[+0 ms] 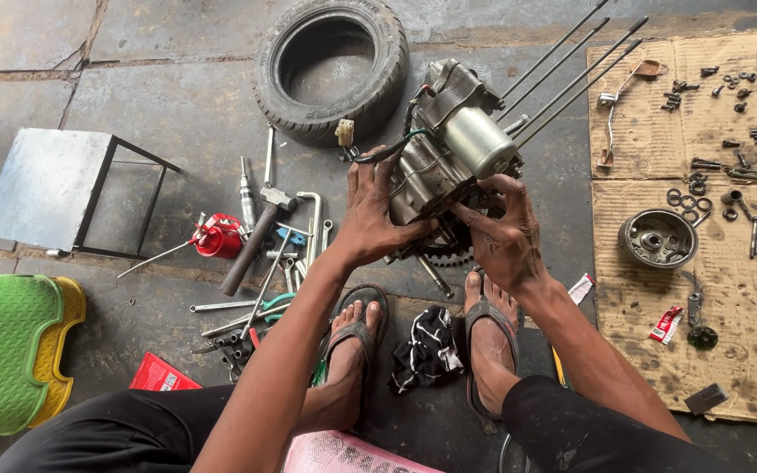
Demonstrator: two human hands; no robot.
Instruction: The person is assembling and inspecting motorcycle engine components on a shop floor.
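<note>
Concrete floor (177, 96) of the shop, stained and cracked, and I'm squatting on it in sandals. Biggest thing around is the cardboard sheet (746, 289) off to my right with bolts, washers and a round metal hub (656, 238) laid out on it. Up top there's an old tyre (330, 66), to my left a small metal stool (45, 186) and a green plastic seat (2, 350).

Between my feet is the engine (449, 158), tipped up off the floor, four long studs (571, 66) sticking out toward the cardboard. My left hand (370, 215) is wrapped around its near side, fingers closed on the casing. My right hand (505, 232) grips the lower edge by the sprocket (449, 257).

Risk as I see it: it's heavy and greasy, so a slip could drop it on my toes or bend those studs.

Can't really see the underside, my hands cover it. The pile of tools (265, 263) on the left is too jumbled to sort out beyond a hammer (256, 236).
</note>
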